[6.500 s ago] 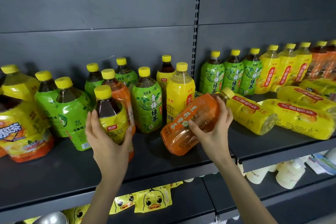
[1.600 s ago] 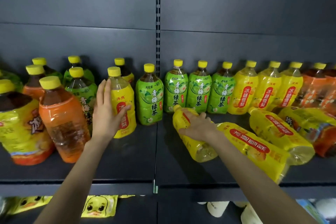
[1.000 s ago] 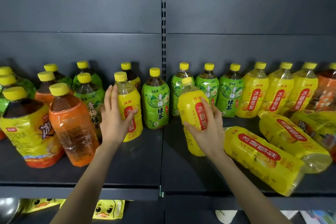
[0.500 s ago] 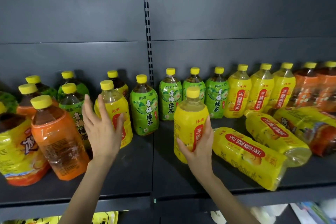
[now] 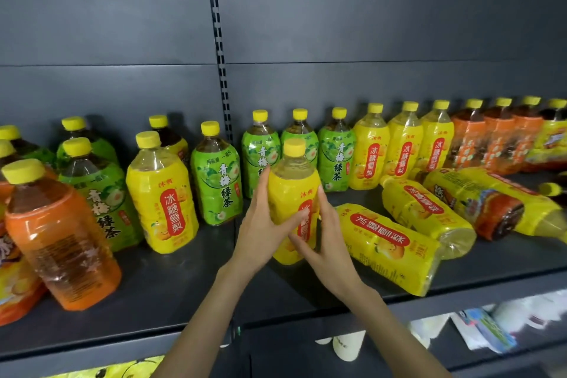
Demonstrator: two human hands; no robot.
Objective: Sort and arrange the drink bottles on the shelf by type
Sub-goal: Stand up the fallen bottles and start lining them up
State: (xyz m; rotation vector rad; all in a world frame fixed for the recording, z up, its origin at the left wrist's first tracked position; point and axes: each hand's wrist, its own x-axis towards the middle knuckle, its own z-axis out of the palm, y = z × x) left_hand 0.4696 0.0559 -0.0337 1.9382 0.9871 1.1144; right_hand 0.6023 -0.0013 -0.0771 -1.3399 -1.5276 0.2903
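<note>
Yellow bottle (image 5: 291,190) upright on shelf (image 5: 171,288) | my left hand (image 5: 260,227) and right hand (image 5: 326,242) both clasp its sides | green bottles (image 5: 336,163) stand just behind it

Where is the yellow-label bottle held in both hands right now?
Head view, shelf centre: the yellow-label bottle is upright between left hand and right hand, before the green tea row, left of a lying yellow bottle.
</note>
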